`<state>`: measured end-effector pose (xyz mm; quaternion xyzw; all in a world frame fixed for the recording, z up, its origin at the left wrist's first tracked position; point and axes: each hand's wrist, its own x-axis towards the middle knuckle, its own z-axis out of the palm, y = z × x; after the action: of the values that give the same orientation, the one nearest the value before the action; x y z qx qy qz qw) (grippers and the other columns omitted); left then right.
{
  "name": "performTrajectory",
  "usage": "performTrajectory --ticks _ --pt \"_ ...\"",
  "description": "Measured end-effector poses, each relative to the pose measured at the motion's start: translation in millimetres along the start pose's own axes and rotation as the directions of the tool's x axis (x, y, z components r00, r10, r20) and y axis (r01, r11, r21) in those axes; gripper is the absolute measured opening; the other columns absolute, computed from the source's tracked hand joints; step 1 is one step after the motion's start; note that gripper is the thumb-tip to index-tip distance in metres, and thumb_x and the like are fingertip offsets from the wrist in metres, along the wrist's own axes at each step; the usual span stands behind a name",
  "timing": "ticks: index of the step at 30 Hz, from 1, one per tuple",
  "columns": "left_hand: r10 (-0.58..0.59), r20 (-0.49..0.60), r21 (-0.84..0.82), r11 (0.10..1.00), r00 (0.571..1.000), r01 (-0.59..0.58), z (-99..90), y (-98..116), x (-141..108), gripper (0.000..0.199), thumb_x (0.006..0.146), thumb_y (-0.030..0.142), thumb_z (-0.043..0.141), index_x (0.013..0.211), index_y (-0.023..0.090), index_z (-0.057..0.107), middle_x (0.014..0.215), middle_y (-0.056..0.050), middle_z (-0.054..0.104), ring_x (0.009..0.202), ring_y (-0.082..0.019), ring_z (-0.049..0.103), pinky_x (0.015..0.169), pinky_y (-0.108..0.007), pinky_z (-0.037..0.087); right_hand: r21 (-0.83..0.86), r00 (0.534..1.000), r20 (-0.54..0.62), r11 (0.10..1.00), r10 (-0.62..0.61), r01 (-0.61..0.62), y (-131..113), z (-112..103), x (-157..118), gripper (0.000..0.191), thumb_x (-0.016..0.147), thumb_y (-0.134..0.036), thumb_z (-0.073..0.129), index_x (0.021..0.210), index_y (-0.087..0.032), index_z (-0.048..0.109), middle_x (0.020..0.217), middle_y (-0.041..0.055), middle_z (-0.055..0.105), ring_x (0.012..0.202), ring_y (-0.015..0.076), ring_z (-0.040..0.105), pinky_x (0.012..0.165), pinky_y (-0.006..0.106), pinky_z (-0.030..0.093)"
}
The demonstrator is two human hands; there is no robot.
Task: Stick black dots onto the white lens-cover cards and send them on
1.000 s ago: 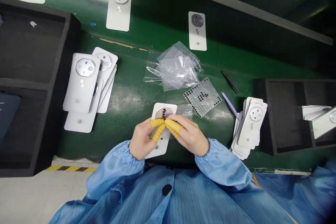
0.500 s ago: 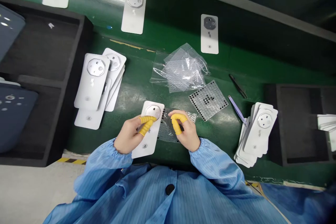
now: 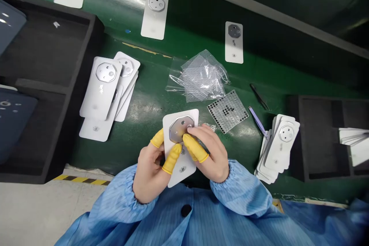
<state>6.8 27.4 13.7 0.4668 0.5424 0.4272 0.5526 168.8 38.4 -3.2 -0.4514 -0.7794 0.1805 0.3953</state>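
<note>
On the green table, a white panel sits raised between both hands, the left hand clamping its edge with thumb and fingers, the right hand (its fingertips close together) at the octagonal disc.

A green worktop stands over a pale floor, perhaps tiled, under glossy reflected light.

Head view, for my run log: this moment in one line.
left hand: holds white panel; right hand: fingertips at its octagonal plate; purple tweezers: lying unheld
</note>
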Motion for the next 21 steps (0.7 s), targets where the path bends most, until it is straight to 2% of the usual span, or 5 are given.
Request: performTrajectory --ticks 5,10,14,17,21 --pt "0.054 0.01 -0.004 0.999 0.998 -0.054 -0.3 2.5 -0.8 0.051 0.083 0.015 0.066 0.13 0.029 0.056 0.111 -0.002 0.073 0.092 -0.021 0.072 0.068 -0.026 0.062 -0.082 0.992 0.058 0.989 -0.116 0.121 -4.5 -7.1 -0.6 0.042 0.089 -0.022 0.055 0.13 -0.012 0.052 0.13 0.021 0.057 0.127 0.0301 0.051 0.098 0.051 0.053" --pt "0.108 -0.003 0.047 0.993 0.994 -0.108 2.3 1.4 0.0 0.049 0.084 0.012 0.063 0.129 0.028 0.057 0.113 -0.002 0.072 0.095 -0.021 0.071 0.074 -0.027 0.061 -0.044 0.993 0.039 0.993 -0.109 0.111 -4.9 -7.8 4.1 0.043 0.088 -0.02 0.055 0.13 -0.013 0.051 0.133 0.0204 0.056 0.125 0.0296 0.054 0.095 0.05 0.056" --pt "0.125 0.043 0.119 0.984 0.991 -0.13 1.7 1.7 1.5 0.047 0.08 0.013 0.066 0.126 0.024 0.06 0.11 -0.005 0.073 0.089 -0.023 0.072 0.073 -0.029 0.061 -0.04 0.993 0.047 0.993 -0.109 0.111 -3.9 -9.4 5.8 0.042 0.088 -0.02 0.056 0.13 -0.014 0.051 0.136 0.0198 0.054 0.127 0.0302 0.052 0.094 0.05 0.057" --pt "0.152 0.044 0.189 0.969 0.987 -0.157 -0.3 1.5 2.2 0.046 0.078 0.013 0.065 0.123 0.023 0.061 0.101 -0.005 0.075 0.077 -0.021 0.073 0.066 -0.027 0.061 -0.022 0.992 0.085 0.996 -0.088 0.091 -5.1 -7.3 3.9 0.044 0.089 -0.018 0.053 0.132 -0.014 0.049 0.142 0.0199 0.047 0.131 0.0309 0.048 0.097 0.053 0.054" --pt "0.159 0.004 0.308 0.939 0.987 -0.152 1.0 -3.2 2.3 0.043 0.076 0.013 0.065 0.117 0.022 0.062 0.072 0.0 0.074 0.057 -0.016 0.068 0.055 -0.024 0.057 0.03 0.99 0.123 0.998 -0.063 0.06 -4.0 0.8 1.0 0.048 0.091 -0.019 0.049 0.138 -0.01 0.042 0.148 0.0218 0.037 0.137 0.0331 0.038 0.101 0.055 0.051"
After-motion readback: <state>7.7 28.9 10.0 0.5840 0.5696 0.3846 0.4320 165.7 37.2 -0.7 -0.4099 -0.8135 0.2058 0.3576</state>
